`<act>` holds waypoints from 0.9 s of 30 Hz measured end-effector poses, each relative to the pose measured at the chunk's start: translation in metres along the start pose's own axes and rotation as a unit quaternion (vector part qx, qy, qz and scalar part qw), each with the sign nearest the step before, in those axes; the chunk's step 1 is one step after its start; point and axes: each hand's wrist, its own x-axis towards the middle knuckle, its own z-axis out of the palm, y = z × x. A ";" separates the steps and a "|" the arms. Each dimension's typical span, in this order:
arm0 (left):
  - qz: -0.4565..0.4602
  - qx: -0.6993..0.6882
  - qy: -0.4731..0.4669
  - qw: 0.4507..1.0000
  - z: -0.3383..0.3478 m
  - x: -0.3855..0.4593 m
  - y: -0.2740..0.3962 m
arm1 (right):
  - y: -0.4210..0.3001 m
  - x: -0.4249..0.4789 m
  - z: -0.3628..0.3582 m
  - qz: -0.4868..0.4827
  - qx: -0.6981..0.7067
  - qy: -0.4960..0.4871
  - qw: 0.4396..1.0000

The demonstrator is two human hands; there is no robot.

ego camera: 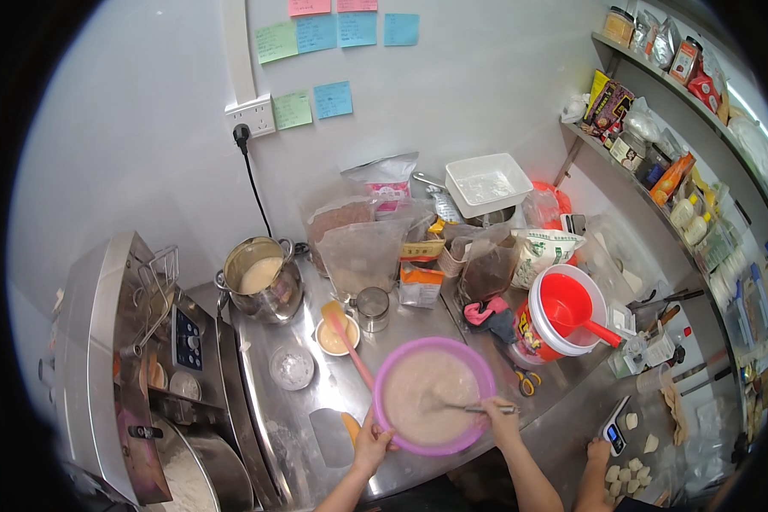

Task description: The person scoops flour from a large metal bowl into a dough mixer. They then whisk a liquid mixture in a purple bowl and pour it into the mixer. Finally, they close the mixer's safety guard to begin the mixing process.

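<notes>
A purple plastic bowl (491, 377) of pale, wet batter (422, 384) stands before me on the steel table. My left hand (374, 443) grips its rim at the lower left. In my right hand (502, 419) is the metal handle of a whisk (480, 408), and its head is sunk in the batter, blurred. A pink-handled spatula (352, 342) rests across a small white bowl of tan paste (333, 334). By my left hand lie a metal dough scraper (329, 437) and a yellow-orange scraper (351, 427).
A steel pot (272, 304) of pale liquid stands behind, left of bagged powders (361, 256). A bucket with a red scoop (566, 301) and scissors (528, 382) are to the right. Farther right, a co-worker's hand (598, 450) is at a scale (614, 429) near dough pieces (627, 477). A mixer (112, 358) borders the left.
</notes>
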 end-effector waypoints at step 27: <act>0.015 -0.007 -0.012 1.000 -0.004 0.004 -0.004 | -0.059 -0.088 0.041 -0.342 -0.381 -0.169 0.842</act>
